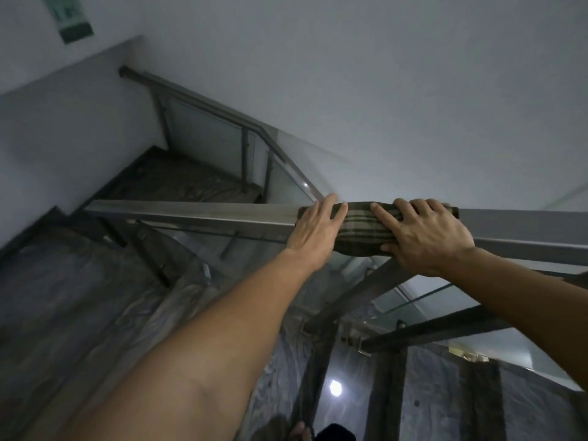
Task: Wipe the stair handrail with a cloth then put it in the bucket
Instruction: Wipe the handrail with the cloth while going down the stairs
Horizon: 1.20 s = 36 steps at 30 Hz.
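Nearest the camera, the person's bare left forearm [178, 354] rises from the near left toward the rail. Far left, the plastic-sheeted stair treads [73, 281] descend, which suggests protection during works. The long grey square-section metal handrail [191, 214] crosses the view from left to right, carried on dark posts with clear glass panels [206, 135] below.

The left hand [318, 227] lies flat over the rail, fingers extended and close together, pressing the left end of the dark green striped cloth [359, 230] rather than gripping it. The cloth is draped over the top and near face of the rail, apparently so that both faces are wiped in one pass. The right hand [423, 233] covers the cloth's right end, fingers spread and curled over the rail's far edge, thumb low on the near face, pinning the fabric.

Two hands probably keep the cloth from bunching as it slides. The wiping stage appears under way. No bucket is in view.
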Available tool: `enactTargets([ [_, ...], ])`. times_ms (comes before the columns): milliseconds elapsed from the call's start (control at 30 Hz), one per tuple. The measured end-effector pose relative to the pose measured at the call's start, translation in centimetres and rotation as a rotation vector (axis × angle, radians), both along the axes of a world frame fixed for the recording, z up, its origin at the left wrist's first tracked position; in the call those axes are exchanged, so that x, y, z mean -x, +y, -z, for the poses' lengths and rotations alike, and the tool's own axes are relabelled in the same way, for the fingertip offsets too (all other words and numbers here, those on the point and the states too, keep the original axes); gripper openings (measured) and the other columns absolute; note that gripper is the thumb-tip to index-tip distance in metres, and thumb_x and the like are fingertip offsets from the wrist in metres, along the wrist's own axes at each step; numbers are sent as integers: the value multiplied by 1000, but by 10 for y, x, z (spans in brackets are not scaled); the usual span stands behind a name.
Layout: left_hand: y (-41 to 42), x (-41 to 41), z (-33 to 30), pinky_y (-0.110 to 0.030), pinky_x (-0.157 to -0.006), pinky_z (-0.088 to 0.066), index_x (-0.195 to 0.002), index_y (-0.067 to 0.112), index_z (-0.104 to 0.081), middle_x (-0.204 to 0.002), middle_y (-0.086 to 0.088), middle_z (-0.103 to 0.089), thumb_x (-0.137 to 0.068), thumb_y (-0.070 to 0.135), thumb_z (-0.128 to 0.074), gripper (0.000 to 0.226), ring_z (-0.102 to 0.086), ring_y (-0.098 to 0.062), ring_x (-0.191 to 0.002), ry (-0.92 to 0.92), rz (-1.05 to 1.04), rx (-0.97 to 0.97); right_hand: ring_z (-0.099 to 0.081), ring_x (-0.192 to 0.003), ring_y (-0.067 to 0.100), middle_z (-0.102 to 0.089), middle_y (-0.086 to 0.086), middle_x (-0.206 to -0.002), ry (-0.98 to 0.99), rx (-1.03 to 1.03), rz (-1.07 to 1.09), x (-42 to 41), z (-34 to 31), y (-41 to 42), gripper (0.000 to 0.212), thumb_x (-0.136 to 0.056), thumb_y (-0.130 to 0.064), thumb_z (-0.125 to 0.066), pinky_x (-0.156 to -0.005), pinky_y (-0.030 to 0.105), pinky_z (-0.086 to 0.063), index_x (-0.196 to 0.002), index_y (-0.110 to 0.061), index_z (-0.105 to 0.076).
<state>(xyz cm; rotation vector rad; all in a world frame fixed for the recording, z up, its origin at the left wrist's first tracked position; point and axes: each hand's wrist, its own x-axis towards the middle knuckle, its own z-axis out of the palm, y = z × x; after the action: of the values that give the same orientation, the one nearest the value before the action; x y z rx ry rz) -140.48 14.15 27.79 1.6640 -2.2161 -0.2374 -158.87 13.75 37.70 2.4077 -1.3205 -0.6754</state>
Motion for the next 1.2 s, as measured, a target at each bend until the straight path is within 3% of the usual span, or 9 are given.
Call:
enactTargets([
  [100, -2, -32, 20, -45, -113, -34, -149, 9, -21, -147, -15, -31, -80, -3, -62, 82, -35, -31, -134, 67, 8, -46, -44, -124, 35, -40, 16, -141, -3, 0, -17, -32, 21, -8, 75, -89, -63, -28, -106, 48, -37, -147, -26, 1],
  [400, -25, -114, 88, -40, -123, -8, -150, 11, -16, -161, -7, -16, -83, -6, -57, 81, -10, -21, -149, 251, -68, -131, -50, -113, 37, -48, 21, -130, -27, -12, -46, -120, 78, -29, 74, -90, -59, -32, -97, 48, -42, -147, -19, -6],
  [667, -51, -218, 163, -38, -122, -8, -151, 13, -14, -161, -6, -15, -85, -6, -53, 78, -9, -20, -149, 239, -95, -149, -51, -106, 40, -51, 25, -122, -68, -26, -50, -227, 149, -55, 72, -91, -53, -37, -90, 48, -41, -147, -13, -15],
  [1200, -87, -406, 294, -33, -122, -3, -151, 14, -14, -161, -4, -15, -86, -6, -54, 79, -9, -18, -149, 223, -107, -134, -50, -108, 42, -51, 28, -122, -88, -40, -34, -416, 279, -95, 72, -90, -48, -40, -95, 52, -39, -147, -10, -17],
])
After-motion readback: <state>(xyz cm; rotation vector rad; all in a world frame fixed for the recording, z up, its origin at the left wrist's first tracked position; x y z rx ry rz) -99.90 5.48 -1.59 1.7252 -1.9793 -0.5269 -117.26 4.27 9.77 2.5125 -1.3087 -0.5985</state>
